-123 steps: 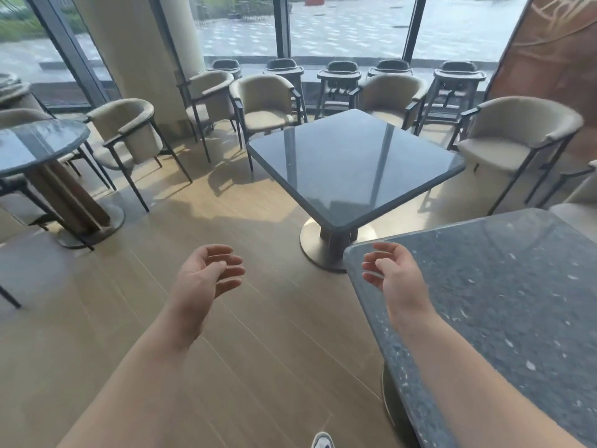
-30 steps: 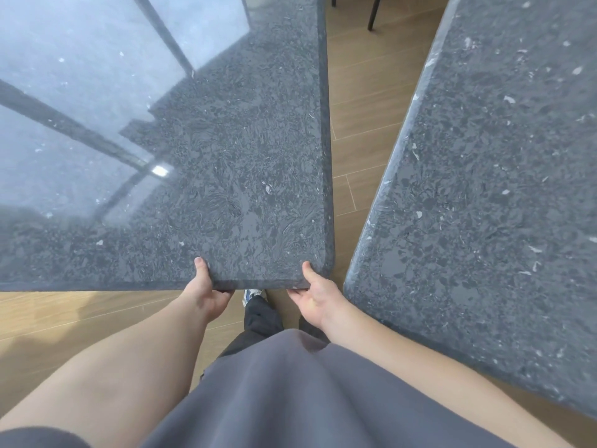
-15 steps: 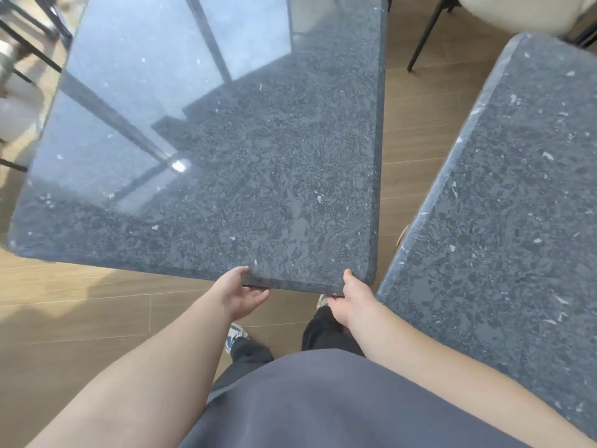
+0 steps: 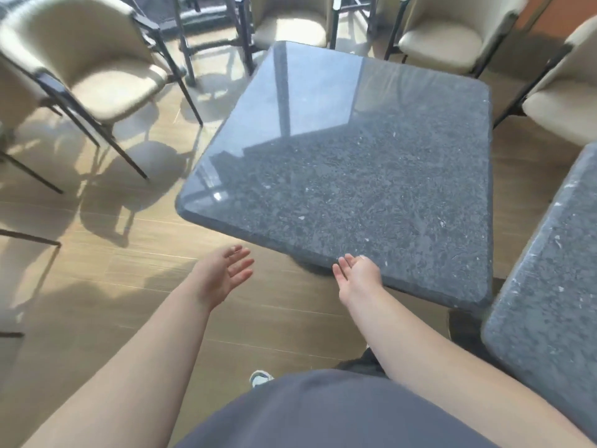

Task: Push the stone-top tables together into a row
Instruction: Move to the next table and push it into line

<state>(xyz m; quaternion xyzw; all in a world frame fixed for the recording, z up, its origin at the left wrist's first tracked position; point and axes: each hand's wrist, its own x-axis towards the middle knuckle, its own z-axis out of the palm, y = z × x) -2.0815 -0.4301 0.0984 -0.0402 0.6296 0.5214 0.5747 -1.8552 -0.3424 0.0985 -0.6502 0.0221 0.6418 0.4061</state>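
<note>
While both hands hang free, left hand (image 4: 223,274), right hand (image 4: 358,276), stone-top table (image 4: 355,176).

Stone-top table (image 4: 355,176) ahead, second table (image 4: 549,286) just right, chairs (image 4: 106,76) behind and left

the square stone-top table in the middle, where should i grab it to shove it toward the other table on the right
Take the square table by its near edge, coming from the person's side with both hands: left hand and right hand are both open, not gripping. The slab overhangs its base, so fingers can likely curl under. The gap to the right table looks narrowest at the near corners.
</note>
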